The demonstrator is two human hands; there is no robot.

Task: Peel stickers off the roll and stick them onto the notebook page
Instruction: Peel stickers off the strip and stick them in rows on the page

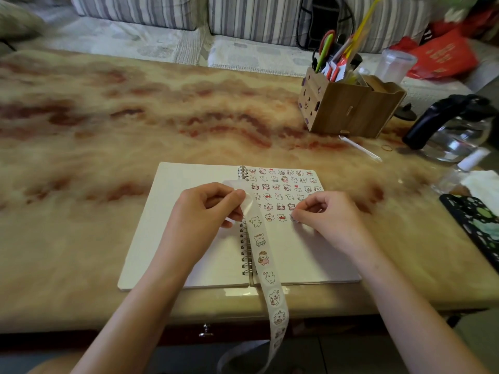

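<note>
On the table [108, 130], near its front edge, the open notebook [172, 238] has sticker rows covering the upper half of its right page. The lower half is bare, so I judge about half remains. The sticker strip [266, 276] trails over the front edge, pinched in the curled fingers of the left hand [205, 211]. The right hand [326, 214], fingertips together, pinches a sticker [293, 218] at the lowest row.
</note>
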